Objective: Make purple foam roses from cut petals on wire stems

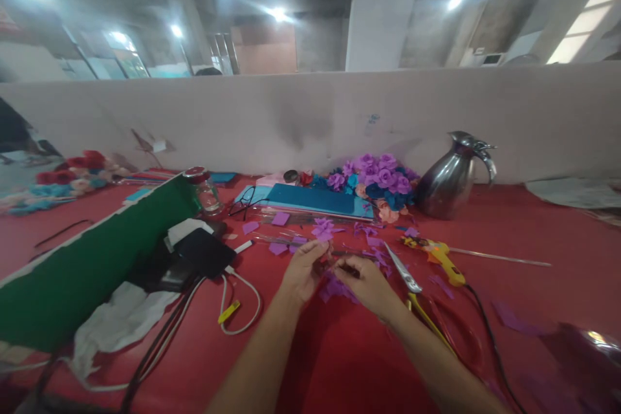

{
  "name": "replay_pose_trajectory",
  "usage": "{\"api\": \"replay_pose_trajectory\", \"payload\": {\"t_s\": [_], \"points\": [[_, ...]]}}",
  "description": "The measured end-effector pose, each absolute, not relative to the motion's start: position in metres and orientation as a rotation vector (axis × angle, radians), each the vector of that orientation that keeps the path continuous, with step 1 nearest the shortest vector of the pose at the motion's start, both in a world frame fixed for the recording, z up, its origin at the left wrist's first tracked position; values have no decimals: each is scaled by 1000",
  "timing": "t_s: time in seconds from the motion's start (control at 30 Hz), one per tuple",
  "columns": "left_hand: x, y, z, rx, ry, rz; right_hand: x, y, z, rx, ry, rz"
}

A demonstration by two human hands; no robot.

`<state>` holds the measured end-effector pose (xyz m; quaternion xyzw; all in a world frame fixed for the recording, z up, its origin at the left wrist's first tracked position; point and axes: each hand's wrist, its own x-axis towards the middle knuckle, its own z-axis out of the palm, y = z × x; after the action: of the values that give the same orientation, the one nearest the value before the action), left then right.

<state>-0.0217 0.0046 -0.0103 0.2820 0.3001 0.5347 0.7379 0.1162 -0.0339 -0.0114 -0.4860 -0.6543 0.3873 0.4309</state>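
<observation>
Covering the whole bench, a red table cloth [339, 362] lies under both forearms, and a long grey partition wall [291, 116] stands well beyond the grip. Far off to the left of the grip a green felt sheet [82, 272] slopes across the cloth, with a black pouch [204, 252] and a white cable [242, 310] between it and the hands. Beyond and to the right of the grip stands a steel jug [451, 178]; just left of that jug, a heap of purple and blue paper flowers [378, 178] rests against a blue foam sheet [310, 200]. Just right of the grip lie scissors [412, 284] with yellow handles, and past them a yellow glue gun [444, 259]. The left hand [303, 268] and right hand [371, 284] meet fingertip to fingertip, both pinched closed on a small purple paper flower [334, 284], which hangs between and just under them, low over the cloth. Purple scraps [323, 229] lie scattered just beyond the fingers.
</observation>
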Motion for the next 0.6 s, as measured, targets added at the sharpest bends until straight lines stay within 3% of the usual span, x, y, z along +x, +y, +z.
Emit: {"api": "replay_pose_trajectory", "payload": {"t_s": [0.27,0.6], "points": [[-16,2,-7,699,768,1338,124,-40,15,-1247,-1410,728],[-20,-4,1,1493,973,1624,134,-49,37,-1194,-1479,488]]}}
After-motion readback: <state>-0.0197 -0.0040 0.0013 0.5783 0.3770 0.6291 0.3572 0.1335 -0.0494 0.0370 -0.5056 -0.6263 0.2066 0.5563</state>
